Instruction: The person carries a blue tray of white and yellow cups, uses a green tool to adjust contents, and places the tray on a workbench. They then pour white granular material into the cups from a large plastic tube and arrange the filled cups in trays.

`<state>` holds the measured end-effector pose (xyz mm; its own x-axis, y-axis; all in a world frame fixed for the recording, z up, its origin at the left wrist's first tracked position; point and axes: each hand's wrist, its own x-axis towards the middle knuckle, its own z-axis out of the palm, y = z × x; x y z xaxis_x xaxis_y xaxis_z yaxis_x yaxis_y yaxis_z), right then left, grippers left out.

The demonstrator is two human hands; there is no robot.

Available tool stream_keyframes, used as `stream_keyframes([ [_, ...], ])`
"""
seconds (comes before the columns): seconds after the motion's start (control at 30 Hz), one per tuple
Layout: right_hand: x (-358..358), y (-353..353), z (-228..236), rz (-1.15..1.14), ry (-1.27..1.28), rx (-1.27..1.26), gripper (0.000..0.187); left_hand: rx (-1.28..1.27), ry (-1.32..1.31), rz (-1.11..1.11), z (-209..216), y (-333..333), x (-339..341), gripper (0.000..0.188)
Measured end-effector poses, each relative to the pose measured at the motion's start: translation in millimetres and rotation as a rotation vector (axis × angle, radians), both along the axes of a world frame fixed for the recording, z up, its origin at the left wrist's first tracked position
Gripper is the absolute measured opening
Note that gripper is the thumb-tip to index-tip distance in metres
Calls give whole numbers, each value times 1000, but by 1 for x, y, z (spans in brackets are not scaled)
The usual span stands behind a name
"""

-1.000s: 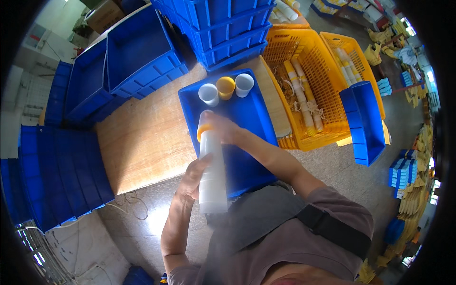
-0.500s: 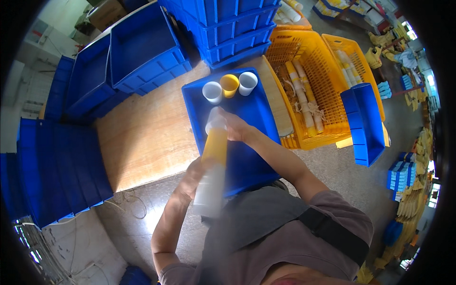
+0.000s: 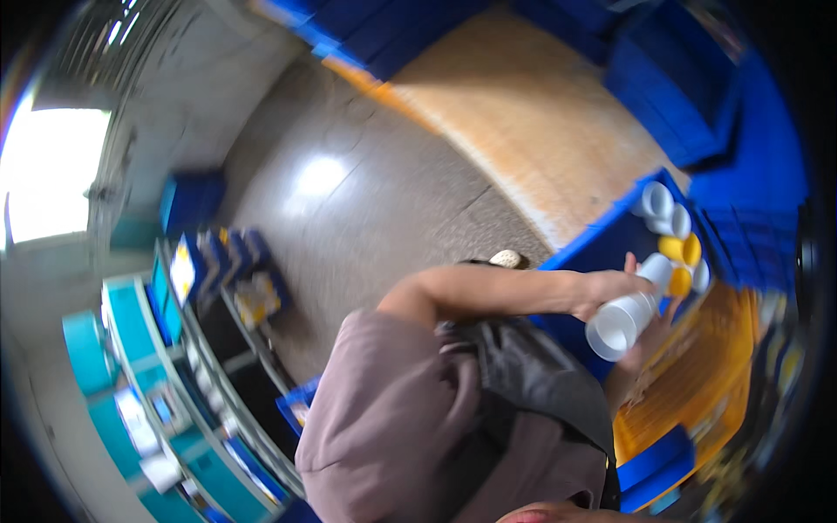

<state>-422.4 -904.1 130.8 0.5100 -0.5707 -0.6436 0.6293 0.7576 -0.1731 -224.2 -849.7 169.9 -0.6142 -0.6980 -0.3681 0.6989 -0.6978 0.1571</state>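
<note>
- Over the blue tray (image 3: 602, 253), a stack (image 3: 629, 312) held in the left hand (image 3: 602, 292), curled firmly round the side.
- Just behind the stack, the right hand (image 3: 651, 338), blurred and partly hidden; cannot tell whether spread or pressed to the wall.
- Swung well round since half a second ago: tray now at the right of the view, stack tipped mouth-on to the camera instead of seen lengthwise.
- More cups (image 3: 656, 200) in the tray than the three of then, white and yellow, close together near one end; suggesting, as a judgement, work well under way between stack and tray.
- Just past the stack's far end, a yellow cup (image 3: 679, 281); cannot tell whether nested or apart.
- Thin, smooth, tapered walls and round rims on the cups, milky where white.
- Glossy, straight-sided plastic for the tray; pale board for the table (image 3: 532, 105); perforated yellow sides on the crate (image 3: 697, 350).
</note>
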Motion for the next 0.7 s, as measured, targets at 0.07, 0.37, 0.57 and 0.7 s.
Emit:
stream_keyframes([
  [0.07, 37, -5, 7, 119, 111, -148, 67, 68, -213, 151, 12, -14, 15, 61],
  [0.37, 68, 9, 0, 231, 365, -708, 66, -103, -205, 74, 8, 0, 45, 66],
  [0.57, 64, -52, -66, 184, 221, -416, 53, -67, -364, -276, -24, -6, 65, 59],
  [0.7, 51, -34, -45, 349, 152, -573, 43, 128, -281, -230, -15, -17, 59, 60],
])
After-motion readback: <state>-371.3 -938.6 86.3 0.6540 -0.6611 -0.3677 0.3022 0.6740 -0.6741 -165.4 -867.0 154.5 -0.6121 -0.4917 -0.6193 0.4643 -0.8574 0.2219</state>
